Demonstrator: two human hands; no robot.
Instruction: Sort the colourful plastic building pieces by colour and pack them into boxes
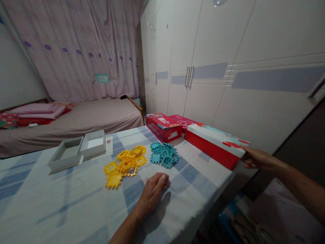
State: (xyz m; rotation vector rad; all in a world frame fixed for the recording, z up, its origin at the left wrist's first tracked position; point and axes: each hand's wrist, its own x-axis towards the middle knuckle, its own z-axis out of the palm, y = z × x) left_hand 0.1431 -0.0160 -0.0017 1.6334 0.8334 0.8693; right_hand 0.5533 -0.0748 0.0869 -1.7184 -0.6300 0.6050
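My left hand (153,189) rests on the checked tablecloth with its fingers curled in, and nothing shows in it. Just beyond it lie a pile of teal interlocking plastic tiles (165,155) and a pile of yellow interlocking plastic tiles (124,164), some with window-like openings. At the table's right edge my right hand (255,158) grips the near corner of a long cardboard box (215,144). The box has red sides and a white lid with red and pale blue patterns. It is closed, so its inside is hidden.
Two red boxes (164,127) stand at the table's back, beside the long box. Two shallow white trays (67,154) sit at the left. A bed (101,113) and curtain (83,51) are behind; white wardrobe doors (203,98) rise on the right.
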